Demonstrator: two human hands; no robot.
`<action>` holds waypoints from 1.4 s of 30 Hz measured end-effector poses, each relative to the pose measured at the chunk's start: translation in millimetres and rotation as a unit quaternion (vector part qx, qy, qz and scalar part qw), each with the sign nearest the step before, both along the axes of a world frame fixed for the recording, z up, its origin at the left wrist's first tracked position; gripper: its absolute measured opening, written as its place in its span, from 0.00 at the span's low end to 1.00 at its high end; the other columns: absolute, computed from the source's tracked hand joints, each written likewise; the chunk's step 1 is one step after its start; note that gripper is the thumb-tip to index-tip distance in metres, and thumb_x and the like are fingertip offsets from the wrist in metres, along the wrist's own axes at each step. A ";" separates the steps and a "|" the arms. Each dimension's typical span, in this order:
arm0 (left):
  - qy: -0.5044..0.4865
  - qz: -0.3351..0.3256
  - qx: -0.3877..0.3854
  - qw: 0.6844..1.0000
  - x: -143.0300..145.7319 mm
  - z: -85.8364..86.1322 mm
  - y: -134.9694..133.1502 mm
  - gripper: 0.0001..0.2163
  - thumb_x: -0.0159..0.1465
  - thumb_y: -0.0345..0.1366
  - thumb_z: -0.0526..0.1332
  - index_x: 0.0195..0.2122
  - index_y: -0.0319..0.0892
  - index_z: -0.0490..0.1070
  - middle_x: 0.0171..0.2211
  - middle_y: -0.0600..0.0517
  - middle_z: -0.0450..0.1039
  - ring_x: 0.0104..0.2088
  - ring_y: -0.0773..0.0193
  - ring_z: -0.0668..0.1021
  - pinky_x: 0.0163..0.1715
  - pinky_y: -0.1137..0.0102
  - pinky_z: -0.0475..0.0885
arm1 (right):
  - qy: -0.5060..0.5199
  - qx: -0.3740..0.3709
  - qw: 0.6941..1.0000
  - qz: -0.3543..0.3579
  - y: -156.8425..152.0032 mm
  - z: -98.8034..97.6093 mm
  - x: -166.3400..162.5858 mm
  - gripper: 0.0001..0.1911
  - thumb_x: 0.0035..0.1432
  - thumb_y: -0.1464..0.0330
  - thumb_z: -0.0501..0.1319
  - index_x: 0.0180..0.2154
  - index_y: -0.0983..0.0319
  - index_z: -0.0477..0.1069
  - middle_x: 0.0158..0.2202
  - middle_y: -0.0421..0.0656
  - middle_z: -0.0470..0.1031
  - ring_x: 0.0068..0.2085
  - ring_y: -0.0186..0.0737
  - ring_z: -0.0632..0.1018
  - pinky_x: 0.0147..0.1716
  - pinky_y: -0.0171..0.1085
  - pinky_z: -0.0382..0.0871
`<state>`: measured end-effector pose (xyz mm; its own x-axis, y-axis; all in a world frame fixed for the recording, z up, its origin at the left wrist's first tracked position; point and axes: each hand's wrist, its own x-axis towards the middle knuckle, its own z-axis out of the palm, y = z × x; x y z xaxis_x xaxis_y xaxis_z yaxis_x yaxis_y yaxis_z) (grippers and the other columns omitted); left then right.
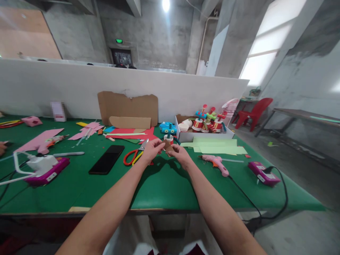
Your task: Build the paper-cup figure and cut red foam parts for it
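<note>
A small piece of brown cardboard point(168, 146) is held up between my two hands over the green table. My left hand point(153, 150) pinches its left side with closed fingers. On the right side, my right hand point(180, 154) grips the same piece. Just behind it stands a blue paper robot figure point(168, 129) on a white cup, its lower part hidden by the cardboard and my fingers. Scissors point(134, 156) with red and yellow handles lie beside my left hand, partly covered by it. To the right of my right hand lies a pink glue gun point(216, 163).
A black phone point(107, 159) lies left of the scissors. Purple power strips point(264, 173) with cables sit at both sides. Red paper point(127, 133), green paper strips point(215, 146) and a white box point(205, 136) of paper figures are farther back. Another person's hand point(2, 148) shows at far left.
</note>
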<state>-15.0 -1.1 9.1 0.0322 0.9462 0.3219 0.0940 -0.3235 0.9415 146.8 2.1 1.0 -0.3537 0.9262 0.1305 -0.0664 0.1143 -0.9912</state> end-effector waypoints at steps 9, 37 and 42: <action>0.010 -0.051 -0.040 0.998 -0.4 -3.5 -0.5 0.13 0.51 0.44 0.64 0.28 0.40 0.67 0.15 0.60 0.64 0.15 0.73 0.65 0.16 0.77 0.59 | 0.005 0.011 1.000 -0.026 -0.2 -4.4 -3.8 0.11 0.44 0.62 0.67 0.30 0.62 0.72 0.24 0.37 0.72 0.26 0.33 0.72 0.29 0.35 0.65; 0.032 -0.084 -0.053 0.995 2.9 -2.5 -3.0 0.12 0.54 0.42 0.64 0.28 0.41 0.63 0.16 0.59 0.67 0.14 0.71 0.68 0.16 0.75 0.64 | 0.029 -0.013 0.995 -0.096 2.6 -5.0 -5.0 0.15 0.40 0.59 0.67 0.28 0.62 0.72 0.23 0.38 0.74 0.25 0.33 0.70 0.26 0.33 0.62; 0.039 -0.080 -0.047 0.995 4.9 -4.9 -2.1 0.11 0.55 0.43 0.62 0.30 0.41 0.64 0.16 0.59 0.66 0.14 0.71 0.68 0.16 0.75 0.63 | 0.028 -0.015 0.993 -0.114 2.2 -4.4 -5.7 0.13 0.39 0.60 0.66 0.27 0.62 0.72 0.22 0.36 0.72 0.24 0.31 0.68 0.26 0.33 0.62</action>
